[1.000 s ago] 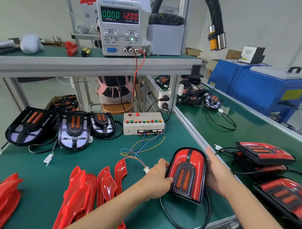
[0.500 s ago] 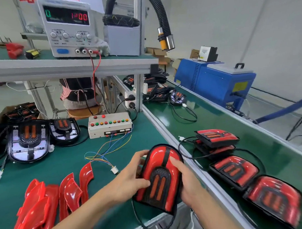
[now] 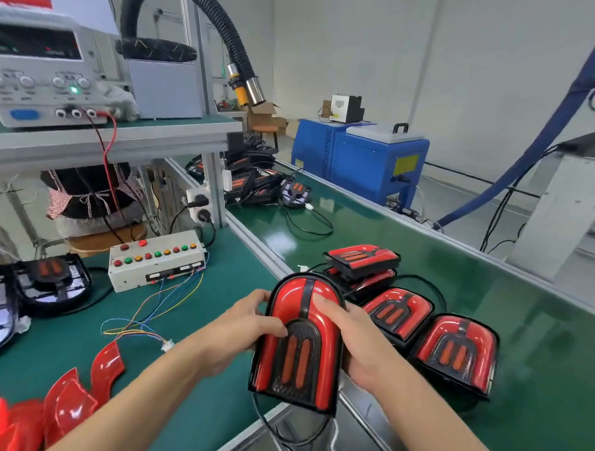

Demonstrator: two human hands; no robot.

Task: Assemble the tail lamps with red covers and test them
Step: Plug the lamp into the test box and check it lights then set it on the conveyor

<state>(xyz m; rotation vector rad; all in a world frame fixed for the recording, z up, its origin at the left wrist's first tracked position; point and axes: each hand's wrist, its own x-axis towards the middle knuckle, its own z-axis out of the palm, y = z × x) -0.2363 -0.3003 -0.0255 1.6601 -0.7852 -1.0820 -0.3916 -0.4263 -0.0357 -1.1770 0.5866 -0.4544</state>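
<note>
I hold an assembled tail lamp (image 3: pixel 298 343) with its red cover fitted, above the gap between the bench and the conveyor. My left hand (image 3: pixel 238 328) grips its left edge, thumb on the front. My right hand (image 3: pixel 356 338) grips the right side, fingers across the red cover. Its black cable (image 3: pixel 282 430) hangs below. Loose red covers (image 3: pixel 71 396) lie at the lower left. Uncovered lamp bases (image 3: pixel 51 281) sit at the left. The test connector (image 3: pixel 167 346) on coloured wires lies on the bench.
Several finished red lamps (image 3: pixel 453 352) lie on the green conveyor (image 3: pixel 538 351) to the right. A button test box (image 3: pixel 155 259) stands mid-bench, a power supply (image 3: pixel 41 81) on the shelf above. A blue machine (image 3: pixel 362 158) stands beyond the conveyor.
Both hands have lifted the lamp off the bench and carried it right toward the conveyor. The view has swung right with it.
</note>
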